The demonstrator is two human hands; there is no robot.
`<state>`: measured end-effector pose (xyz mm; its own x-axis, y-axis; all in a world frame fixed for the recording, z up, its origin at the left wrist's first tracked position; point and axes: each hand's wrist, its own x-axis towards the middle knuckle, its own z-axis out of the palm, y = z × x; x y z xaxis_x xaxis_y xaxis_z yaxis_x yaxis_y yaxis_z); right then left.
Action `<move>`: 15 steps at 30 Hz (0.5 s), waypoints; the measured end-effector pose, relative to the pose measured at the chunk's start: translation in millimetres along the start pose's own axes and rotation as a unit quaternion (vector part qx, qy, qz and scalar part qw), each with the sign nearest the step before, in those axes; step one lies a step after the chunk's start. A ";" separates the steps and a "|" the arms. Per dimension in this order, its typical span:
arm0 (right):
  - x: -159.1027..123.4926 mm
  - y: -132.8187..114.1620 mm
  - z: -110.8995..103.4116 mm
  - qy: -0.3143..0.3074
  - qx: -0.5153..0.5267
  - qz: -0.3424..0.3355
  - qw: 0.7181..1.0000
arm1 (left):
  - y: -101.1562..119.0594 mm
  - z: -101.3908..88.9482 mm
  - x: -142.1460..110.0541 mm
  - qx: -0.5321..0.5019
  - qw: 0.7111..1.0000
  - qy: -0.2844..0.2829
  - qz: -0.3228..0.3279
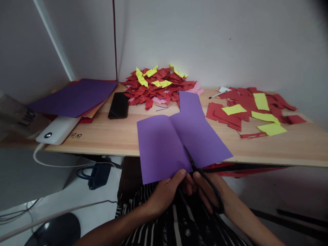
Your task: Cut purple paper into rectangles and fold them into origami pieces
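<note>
A purple sheet of paper (159, 147) with a fold down its middle reaches past the table's front edge. My left hand (169, 188) pinches its near edge, thumb on top. Black scissors (214, 188) are in my right hand (208, 189), whose fingers are closed about the handles. The scissors' blades lie along the fold, at the near edge of the sheet. Behind the sheet's right half lies a smaller purple piece of paper (191, 100). Part of my right hand's fingers is hidden under the handles.
A heap of folded red, yellow and pink paper (159, 89) lies against the wall. Cut red and yellow pieces (243, 106) and a pen (219, 94) are at right. At left are a phone (119, 106), stacked purple sheets (74, 97) and a white power bank (57, 131) with a cable.
</note>
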<state>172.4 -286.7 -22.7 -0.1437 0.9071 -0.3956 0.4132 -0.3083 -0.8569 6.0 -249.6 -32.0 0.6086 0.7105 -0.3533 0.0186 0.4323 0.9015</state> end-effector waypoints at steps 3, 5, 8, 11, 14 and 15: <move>-0.3 -2.3 -3.4 -0.015 -0.002 -0.010 1.000 | 0.5 0.1 -0.3 0.002 1.000 -0.002 -0.004; -1.3 -4.0 -5.2 -0.031 0.005 -0.011 0.999 | 1.0 -0.1 -0.8 0.003 1.000 0.001 -0.010; -3.0 -5.3 -6.3 -0.043 0.000 -0.009 0.999 | 2.6 -0.5 -2.1 0.006 1.000 0.006 -0.012; -3.6 -5.0 -6.5 -0.032 -0.020 0.000 0.999 | 5.2 -0.7 -4.1 0.015 1.000 0.007 -0.023; -2.3 -3.9 -6.1 -0.034 -0.022 0.005 0.999 | 6.6 -0.8 -6.0 0.022 0.999 0.002 -0.036; -1.5 -3.6 -5.8 -0.033 -0.018 0.002 0.999 | 6.3 -0.9 -6.3 0.024 0.999 0.000 -0.036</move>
<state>176.3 -285.3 -17.1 -0.1993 0.8847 -0.4215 0.4453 -0.3014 -0.8432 1.5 -250.8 -24.3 0.6036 0.6789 -0.4181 0.1002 0.4556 0.8845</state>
